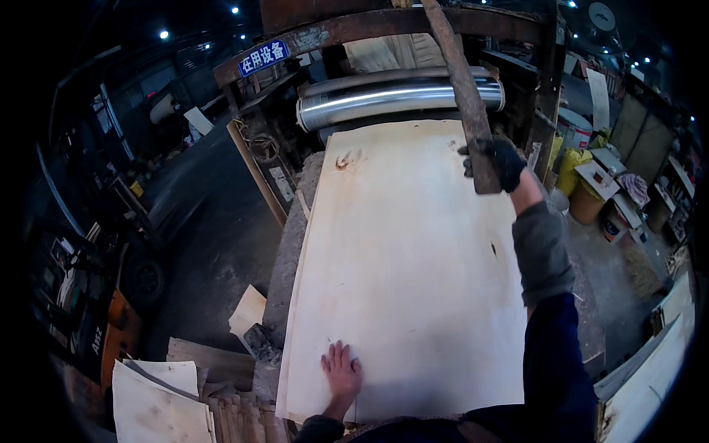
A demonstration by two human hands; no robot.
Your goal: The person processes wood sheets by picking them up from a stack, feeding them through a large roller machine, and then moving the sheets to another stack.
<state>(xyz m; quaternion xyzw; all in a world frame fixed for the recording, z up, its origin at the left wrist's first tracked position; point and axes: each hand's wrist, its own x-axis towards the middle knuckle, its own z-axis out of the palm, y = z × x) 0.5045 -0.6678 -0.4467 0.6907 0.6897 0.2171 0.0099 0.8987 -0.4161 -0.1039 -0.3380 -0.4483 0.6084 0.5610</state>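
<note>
A stack of pale wood veneer sheets point(413, 258) lies before me, its far end close to a shiny metal roller point(399, 100). The top sheet has dark knots near its far left corner and right edge. Bare and spread, my left hand point(342, 371) rests flat on the sheet near its close left corner. My right hand point(499, 162), in a dark glove, is closed around the lower end of a long, worn wooden bar point(461, 85). This bar slants up past the roller to the machine's top beam. Its upper end runs out of view.
A rusty machine frame point(340, 33) with a blue sign spans the far end. At left stand a forklift point(122, 310) and stacked veneer pieces point(159, 406). Buckets, a yellow sack point(573, 168) and a drum point(587, 201) line the right, with more sheets point(653, 380) lower down.
</note>
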